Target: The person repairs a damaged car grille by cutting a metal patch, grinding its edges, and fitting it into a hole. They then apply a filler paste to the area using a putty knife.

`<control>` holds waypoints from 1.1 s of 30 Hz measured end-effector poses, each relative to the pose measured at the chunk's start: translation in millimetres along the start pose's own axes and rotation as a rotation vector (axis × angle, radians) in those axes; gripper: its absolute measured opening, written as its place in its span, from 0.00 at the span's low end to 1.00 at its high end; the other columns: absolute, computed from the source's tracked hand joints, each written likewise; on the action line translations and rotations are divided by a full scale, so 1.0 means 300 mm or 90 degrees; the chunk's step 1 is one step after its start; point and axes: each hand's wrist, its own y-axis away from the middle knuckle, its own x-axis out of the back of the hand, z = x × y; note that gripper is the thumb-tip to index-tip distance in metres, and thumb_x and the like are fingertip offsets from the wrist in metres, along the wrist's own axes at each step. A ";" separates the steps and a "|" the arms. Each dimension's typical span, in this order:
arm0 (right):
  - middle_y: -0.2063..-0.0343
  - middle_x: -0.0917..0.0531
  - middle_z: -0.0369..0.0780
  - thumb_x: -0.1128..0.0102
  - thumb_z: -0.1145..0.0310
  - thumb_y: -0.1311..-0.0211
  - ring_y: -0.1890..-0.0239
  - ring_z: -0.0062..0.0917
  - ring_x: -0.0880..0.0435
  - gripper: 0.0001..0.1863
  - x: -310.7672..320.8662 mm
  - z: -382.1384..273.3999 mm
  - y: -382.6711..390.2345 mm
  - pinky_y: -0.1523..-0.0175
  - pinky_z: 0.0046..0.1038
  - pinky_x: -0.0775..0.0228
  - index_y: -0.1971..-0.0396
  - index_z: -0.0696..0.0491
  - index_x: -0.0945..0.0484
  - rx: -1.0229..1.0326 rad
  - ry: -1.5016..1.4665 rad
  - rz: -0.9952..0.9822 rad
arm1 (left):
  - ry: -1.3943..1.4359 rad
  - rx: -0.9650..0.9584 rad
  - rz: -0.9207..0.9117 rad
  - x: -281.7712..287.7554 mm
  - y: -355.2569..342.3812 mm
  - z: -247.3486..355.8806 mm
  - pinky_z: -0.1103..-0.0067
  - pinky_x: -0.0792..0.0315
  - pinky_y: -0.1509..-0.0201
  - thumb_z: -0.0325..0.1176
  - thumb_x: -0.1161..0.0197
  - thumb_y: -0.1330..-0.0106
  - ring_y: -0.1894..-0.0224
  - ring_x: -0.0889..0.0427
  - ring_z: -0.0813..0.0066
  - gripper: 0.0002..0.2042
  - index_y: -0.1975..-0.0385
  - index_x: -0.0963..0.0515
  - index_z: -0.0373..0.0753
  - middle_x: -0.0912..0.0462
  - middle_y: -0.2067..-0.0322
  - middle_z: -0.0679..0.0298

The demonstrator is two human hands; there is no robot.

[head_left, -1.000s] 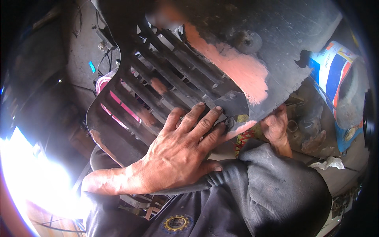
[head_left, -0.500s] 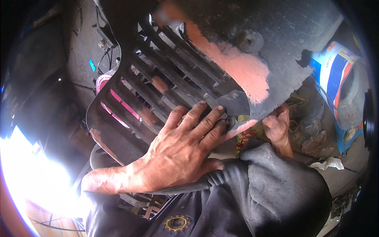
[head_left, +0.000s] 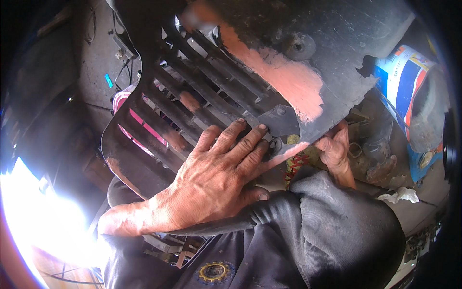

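A dark slotted plastic panel (head_left: 337, 53) fills the upper middle, with salmon-pink filler (head_left: 293, 84) smeared along it and a torn right edge. A small dark patch piece (head_left: 276, 120) sits at the lower end of the slots. My left hand (head_left: 214, 178) lies spread over the panel's lower part, fingertips touching it just left of and on that piece, thumb low by my clothing. My right hand (head_left: 334, 154) grips the panel's lower right edge, thumb at the rim and other fingers partly hidden behind it.
At right stand a white-and-blue can (head_left: 402, 77) and blue plastic (head_left: 418, 166), with a crumpled white scrap (head_left: 399, 195) below. A pink round object (head_left: 122, 101) shows behind the panel. Cables (head_left: 127, 72) lie on the grey floor at upper left. Bright glare washes out the lower left.
The panel and both my hands appear shifted slightly up and left in the view, along with the surroundings. My right thumb has moved a little toward the panel's rim.
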 end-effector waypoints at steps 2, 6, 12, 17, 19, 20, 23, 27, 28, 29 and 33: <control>0.61 0.15 0.39 0.22 0.65 0.51 0.59 0.22 0.16 0.31 -0.013 -0.005 -0.005 0.52 0.24 0.22 0.49 0.63 0.24 0.015 0.015 0.014 | -0.003 -0.001 -0.003 -0.003 -0.001 -0.002 0.55 0.39 0.32 0.53 0.35 0.38 0.31 0.35 0.46 0.34 0.35 0.30 0.40 0.34 0.32 0.50; 0.67 0.14 0.37 0.20 0.60 0.52 0.65 0.19 0.16 0.31 0.032 0.010 -0.002 0.56 0.20 0.23 0.52 0.63 0.22 -0.009 0.064 -0.001 | -0.009 -0.005 0.004 -0.003 0.001 -0.002 0.55 0.39 0.32 0.54 0.36 0.37 0.31 0.35 0.46 0.34 0.35 0.30 0.40 0.34 0.32 0.50; 0.67 0.14 0.37 0.20 0.61 0.53 0.66 0.21 0.15 0.31 -0.001 0.000 0.004 0.55 0.21 0.22 0.53 0.63 0.21 -0.016 -0.008 0.014 | 0.007 0.004 0.003 0.003 0.002 0.003 0.54 0.39 0.32 0.55 0.36 0.38 0.31 0.35 0.47 0.34 0.36 0.29 0.42 0.33 0.33 0.51; 0.63 0.14 0.39 0.23 0.73 0.58 0.61 0.26 0.13 0.28 0.002 0.008 0.014 0.49 0.29 0.20 0.52 0.61 0.21 -0.049 -0.106 0.043 | 0.023 0.011 -0.015 0.015 0.008 0.016 0.54 0.40 0.32 0.56 0.36 0.38 0.31 0.35 0.47 0.33 0.35 0.29 0.44 0.32 0.35 0.51; 0.62 0.14 0.40 0.26 0.76 0.59 0.59 0.27 0.13 0.28 -0.002 0.019 0.013 0.48 0.29 0.20 0.52 0.61 0.21 -0.034 -0.142 0.067 | 0.031 0.010 -0.014 0.007 0.009 0.016 0.54 0.40 0.32 0.56 0.36 0.38 0.31 0.35 0.48 0.33 0.35 0.29 0.45 0.32 0.35 0.51; 0.62 0.14 0.40 0.27 0.77 0.60 0.58 0.27 0.13 0.28 -0.003 0.023 0.012 0.48 0.30 0.20 0.52 0.60 0.21 -0.026 -0.160 0.079 | 0.036 0.014 -0.014 0.007 0.009 0.015 0.54 0.40 0.32 0.55 0.36 0.38 0.31 0.35 0.48 0.33 0.35 0.29 0.45 0.32 0.34 0.51; 0.62 0.14 0.40 0.24 0.75 0.59 0.59 0.28 0.13 0.27 0.009 0.018 0.007 0.48 0.29 0.20 0.53 0.60 0.21 -0.023 -0.162 0.062 | 0.050 0.015 -0.008 0.012 0.009 0.012 0.54 0.40 0.32 0.55 0.36 0.38 0.31 0.35 0.48 0.33 0.35 0.29 0.44 0.33 0.34 0.52; 0.63 0.14 0.39 0.19 0.69 0.58 0.60 0.27 0.13 0.28 0.023 0.032 0.009 0.50 0.28 0.20 0.54 0.60 0.20 -0.037 -0.161 0.070 | 0.049 0.009 -0.001 0.013 0.008 0.012 0.54 0.39 0.32 0.54 0.35 0.38 0.31 0.35 0.47 0.33 0.36 0.28 0.44 0.34 0.34 0.51; 0.63 0.13 0.39 0.18 0.68 0.59 0.60 0.27 0.13 0.29 0.021 0.035 0.010 0.51 0.28 0.20 0.55 0.60 0.20 -0.034 -0.157 0.072 | 0.044 0.010 -0.005 0.014 0.007 0.013 0.54 0.39 0.32 0.54 0.35 0.39 0.31 0.35 0.47 0.33 0.36 0.28 0.44 0.34 0.34 0.50; 0.63 0.14 0.38 0.17 0.67 0.59 0.60 0.26 0.13 0.29 0.019 0.037 0.010 0.51 0.28 0.20 0.55 0.59 0.20 -0.036 -0.152 0.075 | 0.041 0.013 -0.007 0.014 0.007 0.014 0.54 0.39 0.32 0.54 0.35 0.39 0.31 0.35 0.47 0.33 0.36 0.28 0.44 0.34 0.34 0.50; 0.62 0.15 0.37 0.17 0.69 0.58 0.59 0.26 0.15 0.28 0.020 0.046 0.015 0.49 0.29 0.21 0.56 0.57 0.22 -0.044 -0.131 0.087 | 0.036 0.032 -0.011 0.011 0.005 0.017 0.54 0.39 0.32 0.54 0.34 0.39 0.31 0.35 0.47 0.33 0.35 0.29 0.44 0.34 0.33 0.50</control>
